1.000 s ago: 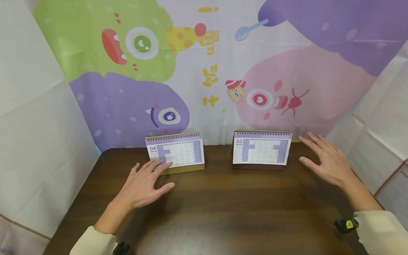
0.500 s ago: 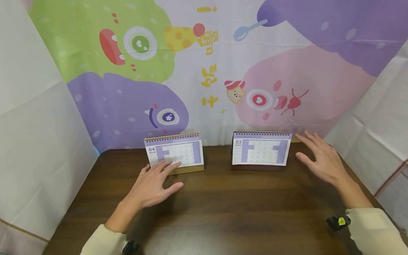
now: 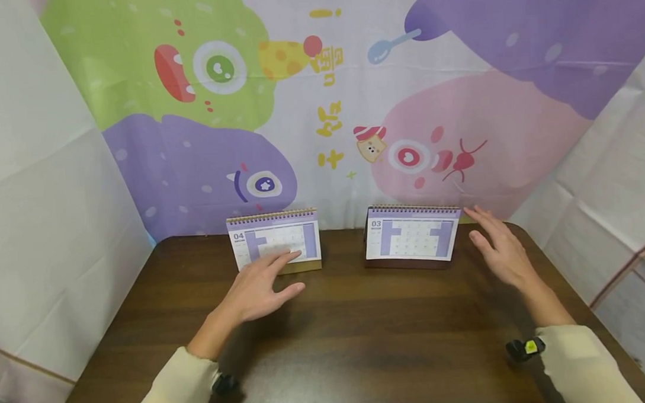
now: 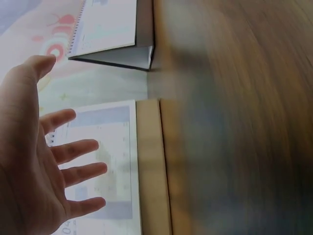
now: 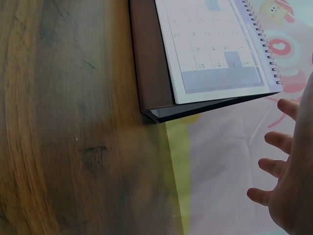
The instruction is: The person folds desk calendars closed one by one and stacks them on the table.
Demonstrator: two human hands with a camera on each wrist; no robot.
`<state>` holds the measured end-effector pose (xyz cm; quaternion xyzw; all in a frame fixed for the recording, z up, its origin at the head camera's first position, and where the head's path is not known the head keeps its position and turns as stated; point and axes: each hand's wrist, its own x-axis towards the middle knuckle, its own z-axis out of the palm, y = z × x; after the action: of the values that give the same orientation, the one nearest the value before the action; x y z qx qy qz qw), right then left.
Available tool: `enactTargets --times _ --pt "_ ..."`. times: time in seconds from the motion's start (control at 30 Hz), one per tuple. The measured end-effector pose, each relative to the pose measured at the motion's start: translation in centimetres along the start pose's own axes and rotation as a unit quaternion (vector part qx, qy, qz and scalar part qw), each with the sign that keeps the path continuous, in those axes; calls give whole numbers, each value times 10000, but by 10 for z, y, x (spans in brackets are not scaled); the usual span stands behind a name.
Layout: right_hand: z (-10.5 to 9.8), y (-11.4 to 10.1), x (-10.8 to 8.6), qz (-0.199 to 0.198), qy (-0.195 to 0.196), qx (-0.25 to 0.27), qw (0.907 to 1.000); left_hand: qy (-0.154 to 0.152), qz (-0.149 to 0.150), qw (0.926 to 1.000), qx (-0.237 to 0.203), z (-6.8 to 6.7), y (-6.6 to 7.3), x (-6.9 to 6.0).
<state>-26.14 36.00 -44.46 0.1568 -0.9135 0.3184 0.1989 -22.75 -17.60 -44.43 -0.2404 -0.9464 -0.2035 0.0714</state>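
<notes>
Two spiral-bound desk calendars stand at the back of the table. The left one (image 3: 281,238), marked 04, has a tan base; the right one (image 3: 413,237), marked 03, has a dark brown base. My left hand (image 3: 256,293) hovers in front of the 04 calendar with fingers spread, hiding its lower left part. In the left wrist view those fingers (image 4: 80,175) look straight and hold nothing. Just right of the 03 calendar is my right hand (image 3: 502,251), its fingers extended and apart from the calendar's edge. The right wrist view shows the fingers (image 5: 274,166) spread beside the spiral end.
A dark wooden table (image 3: 359,342) fills the lower view. Behind it hangs a cloth backdrop (image 3: 322,189) with cartoon figures, close to the calendars. White fabric panels (image 3: 39,176) enclose the left and right sides.
My left hand has moved right across the front of the 04 calendar. My right hand has shifted left, closer to the 03 calendar. Both calendars stay in place.
</notes>
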Motion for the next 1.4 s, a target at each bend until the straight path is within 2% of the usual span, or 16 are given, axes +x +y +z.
enactTargets --times 0.17,0.4,0.57,0.97,1.2,1.4 --pt "4 -2 1 18 132 343 9993 -44 -73 9994 -339 8 8 7" --pt "8 -6 2 113 235 465 9986 -145 -112 9979 -617 21 20 16" --pt "11 -6 2 165 288 560 9979 -205 -240 9963 -801 24 27 20" --pt "14 -6 3 249 335 664 9969 164 -269 9932 -1122 29 35 30" --pt "14 -12 6 525 301 826 9947 106 -276 9888 -1463 33 48 38" --pt "16 -15 10 663 298 956 9928 84 -332 9852 -1679 40 53 41"
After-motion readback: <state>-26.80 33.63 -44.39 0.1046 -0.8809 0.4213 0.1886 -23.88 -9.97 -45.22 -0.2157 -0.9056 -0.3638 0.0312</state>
